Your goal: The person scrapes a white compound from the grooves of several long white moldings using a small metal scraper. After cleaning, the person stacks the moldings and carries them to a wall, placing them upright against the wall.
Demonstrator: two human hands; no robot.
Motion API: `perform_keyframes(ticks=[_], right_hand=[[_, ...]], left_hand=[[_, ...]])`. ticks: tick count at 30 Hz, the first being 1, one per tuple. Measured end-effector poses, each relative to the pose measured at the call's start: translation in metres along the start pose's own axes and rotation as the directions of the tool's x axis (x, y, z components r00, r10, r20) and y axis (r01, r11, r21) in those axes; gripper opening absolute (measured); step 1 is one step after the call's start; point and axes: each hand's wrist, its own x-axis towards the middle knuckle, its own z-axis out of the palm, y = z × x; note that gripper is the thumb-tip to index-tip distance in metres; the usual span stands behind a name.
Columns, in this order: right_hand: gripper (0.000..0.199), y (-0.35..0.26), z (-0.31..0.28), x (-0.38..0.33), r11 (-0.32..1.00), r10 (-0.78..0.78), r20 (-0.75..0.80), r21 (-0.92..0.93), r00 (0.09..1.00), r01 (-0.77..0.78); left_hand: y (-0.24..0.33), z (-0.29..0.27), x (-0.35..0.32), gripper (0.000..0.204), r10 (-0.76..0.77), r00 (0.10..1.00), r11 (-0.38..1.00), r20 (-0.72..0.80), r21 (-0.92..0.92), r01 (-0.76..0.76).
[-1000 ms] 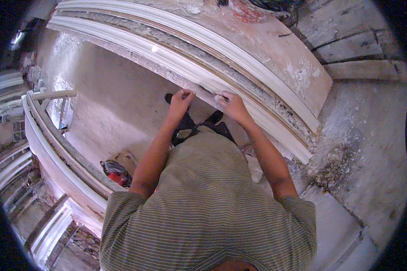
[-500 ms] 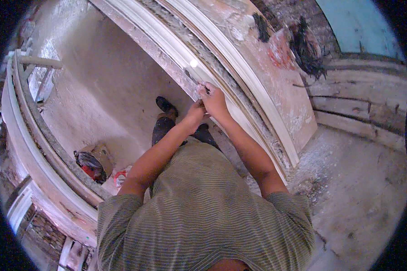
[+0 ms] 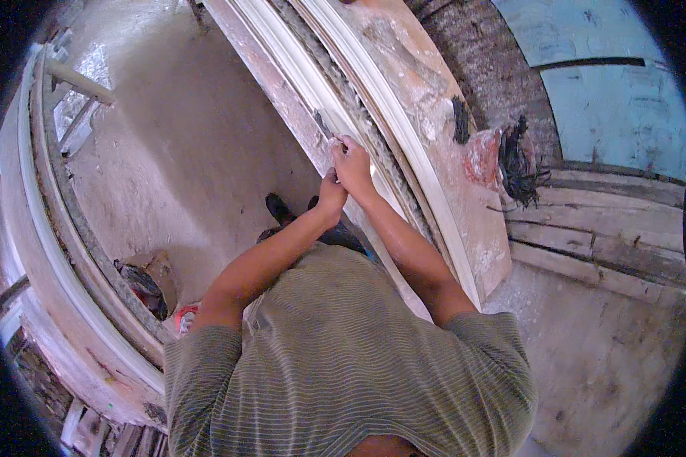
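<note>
Both my hands meet over the near-left edge of a long workbench (image 3: 263, 72). My right hand (image 3: 353, 169) is closed, its fingertips pinched together around something small that I cannot make out. Just below it, touching, is my left hand (image 3: 331, 196), with its fingers curled closed; what they hold, if anything, is hidden. A dark, thin tuft (image 3: 322, 122) lies just beyond my fingertips, against a long white ribbed moulding (image 3: 297, 72). A second white moulding (image 3: 381, 84) runs parallel, farther right on the bench.
On the bench's right side, a bundle of black strands (image 3: 517, 164) lies by a red-and-white bag (image 3: 480, 158). Wooden planks (image 3: 587, 236) and a blue panel (image 3: 602, 114) stand to the right. Another long bench (image 3: 91, 305) curves along the left, near a brown sack (image 3: 156, 278) on the floor.
My view has turned, so the bench and planks sit differently in it and more of the blue panel shows. My hands stay together at the bench edge, with little change in their grip.
</note>
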Motion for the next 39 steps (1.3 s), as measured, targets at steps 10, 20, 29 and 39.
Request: perform_keyframes(ticks=[10,20,29,39], right_hand=[[0.029,-0.055,0.065,0.107,0.996,-0.047,-0.001,-0.082,0.999,0.046],[0.033,-0.132,0.150,0.250,0.984,-0.174,-0.058,-0.059,0.983,0.171],[0.031,-0.236,0.237,0.398,0.987,-0.150,-0.070,0.048,0.986,0.153],[0.030,-0.349,0.306,0.549,0.988,-0.136,-0.006,0.075,0.991,0.136]], left_hand=[[0.075,-0.024,0.050,0.030,0.076,0.993,0.997,-0.091,-0.023,-0.079],[0.199,-0.065,0.130,0.032,0.029,0.999,0.995,0.032,-0.099,-0.026],[0.343,-0.107,0.230,0.044,0.102,0.993,0.983,0.063,0.145,-0.110],[0.500,-0.127,0.334,0.055,0.212,0.964,0.977,-0.161,0.008,-0.214]])
